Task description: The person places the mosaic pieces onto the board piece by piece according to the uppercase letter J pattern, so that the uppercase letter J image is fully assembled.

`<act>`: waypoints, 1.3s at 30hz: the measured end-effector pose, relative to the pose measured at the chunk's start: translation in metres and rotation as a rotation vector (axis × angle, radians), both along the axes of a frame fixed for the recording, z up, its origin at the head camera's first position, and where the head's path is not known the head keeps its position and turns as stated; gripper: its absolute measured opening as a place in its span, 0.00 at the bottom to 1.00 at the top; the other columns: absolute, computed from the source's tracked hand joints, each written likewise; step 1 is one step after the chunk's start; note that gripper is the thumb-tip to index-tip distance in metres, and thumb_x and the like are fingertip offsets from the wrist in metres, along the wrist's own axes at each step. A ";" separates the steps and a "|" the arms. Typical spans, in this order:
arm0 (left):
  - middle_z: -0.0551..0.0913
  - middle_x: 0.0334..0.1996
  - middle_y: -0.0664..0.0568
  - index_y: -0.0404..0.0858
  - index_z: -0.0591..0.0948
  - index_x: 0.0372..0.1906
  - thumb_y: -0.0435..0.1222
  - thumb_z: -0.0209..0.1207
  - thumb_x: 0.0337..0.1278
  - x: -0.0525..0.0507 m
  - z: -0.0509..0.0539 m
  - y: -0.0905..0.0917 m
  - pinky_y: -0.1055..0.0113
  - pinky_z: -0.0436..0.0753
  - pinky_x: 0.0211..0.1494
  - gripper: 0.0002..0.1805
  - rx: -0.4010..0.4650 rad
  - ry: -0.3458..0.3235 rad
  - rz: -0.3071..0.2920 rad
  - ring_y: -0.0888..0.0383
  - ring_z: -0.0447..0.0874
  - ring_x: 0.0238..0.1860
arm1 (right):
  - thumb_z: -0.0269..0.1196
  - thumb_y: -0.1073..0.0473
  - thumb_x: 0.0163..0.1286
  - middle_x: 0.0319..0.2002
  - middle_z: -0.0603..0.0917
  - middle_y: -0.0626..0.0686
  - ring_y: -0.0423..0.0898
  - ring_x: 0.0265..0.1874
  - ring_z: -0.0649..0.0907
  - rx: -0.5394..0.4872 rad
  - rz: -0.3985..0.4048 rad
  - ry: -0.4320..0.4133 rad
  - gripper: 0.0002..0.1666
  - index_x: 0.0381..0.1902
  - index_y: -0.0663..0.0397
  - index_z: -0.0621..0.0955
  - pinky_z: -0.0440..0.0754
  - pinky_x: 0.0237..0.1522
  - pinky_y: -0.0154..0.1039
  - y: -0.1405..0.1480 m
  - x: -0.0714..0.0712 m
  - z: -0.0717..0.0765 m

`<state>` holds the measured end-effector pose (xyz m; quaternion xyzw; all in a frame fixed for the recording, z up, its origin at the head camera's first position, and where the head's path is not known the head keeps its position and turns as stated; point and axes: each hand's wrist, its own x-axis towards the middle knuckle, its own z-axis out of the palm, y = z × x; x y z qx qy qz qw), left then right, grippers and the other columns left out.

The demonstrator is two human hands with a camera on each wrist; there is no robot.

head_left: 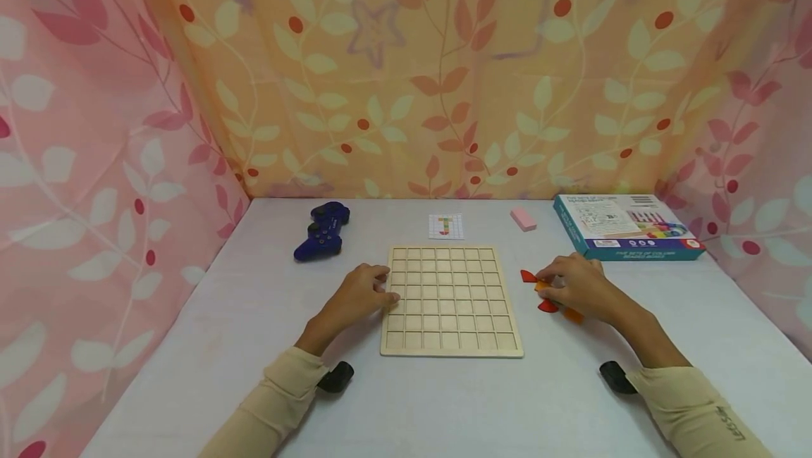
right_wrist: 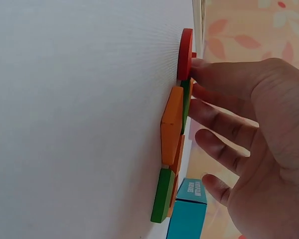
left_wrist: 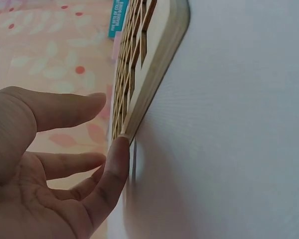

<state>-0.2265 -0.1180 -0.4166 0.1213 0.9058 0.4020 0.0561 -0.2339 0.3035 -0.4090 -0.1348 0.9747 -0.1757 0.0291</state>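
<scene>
My left hand (head_left: 355, 294) rests at the left edge of a wooden grid board (head_left: 452, 354); in the left wrist view one fingertip touches its side (left_wrist: 157, 62), with the thumb apart. To the board's right, my right hand (head_left: 580, 289) reaches over a cluster of flat coloured pieces. A red piece (head_left: 528, 276), another red piece (head_left: 548, 307) and an orange piece (head_left: 574, 316) show around its fingers. In the right wrist view the thumb is against a red piece (right_wrist: 185, 55); an orange block (right_wrist: 171, 127) and a green block (right_wrist: 163, 195) lie nearby. Whether the fingertips pinch a piece is unclear.
Behind the board lies a card with a coloured grid pattern (head_left: 446, 226), with a pink eraser-like block (head_left: 523, 219) to its right. A blue game controller (head_left: 321, 231) is at the back left. A teal-edged box (head_left: 628, 227) sits at the back right.
</scene>
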 end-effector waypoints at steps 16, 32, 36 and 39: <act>0.81 0.50 0.39 0.22 0.78 0.67 0.25 0.73 0.54 -0.001 -0.004 -0.001 0.64 0.83 0.43 0.34 0.013 -0.015 -0.020 0.54 0.82 0.43 | 0.73 0.51 0.67 0.45 0.87 0.53 0.54 0.50 0.77 -0.091 -0.008 -0.044 0.22 0.54 0.56 0.90 0.73 0.44 0.50 -0.001 0.000 0.004; 0.79 0.50 0.39 0.20 0.76 0.68 0.24 0.72 0.56 0.000 -0.003 0.000 0.61 0.83 0.47 0.33 0.004 -0.002 -0.037 0.54 0.80 0.43 | 0.72 0.55 0.69 0.46 0.87 0.49 0.53 0.50 0.77 -0.176 0.182 -0.015 0.17 0.53 0.54 0.90 0.75 0.52 0.48 -0.071 -0.035 0.014; 0.79 0.48 0.39 0.20 0.77 0.66 0.23 0.72 0.55 0.001 -0.002 0.000 0.61 0.82 0.46 0.32 0.001 0.004 -0.027 0.53 0.79 0.42 | 0.73 0.58 0.68 0.44 0.88 0.50 0.53 0.48 0.77 -0.191 0.259 0.036 0.16 0.51 0.56 0.90 0.74 0.51 0.48 -0.092 -0.047 0.012; 0.79 0.48 0.39 0.20 0.78 0.65 0.23 0.72 0.55 0.002 -0.002 0.000 0.61 0.81 0.45 0.31 -0.001 0.009 -0.027 0.53 0.78 0.41 | 0.72 0.59 0.68 0.44 0.89 0.51 0.52 0.47 0.78 -0.201 0.307 0.060 0.15 0.50 0.58 0.91 0.73 0.50 0.47 -0.105 -0.054 0.010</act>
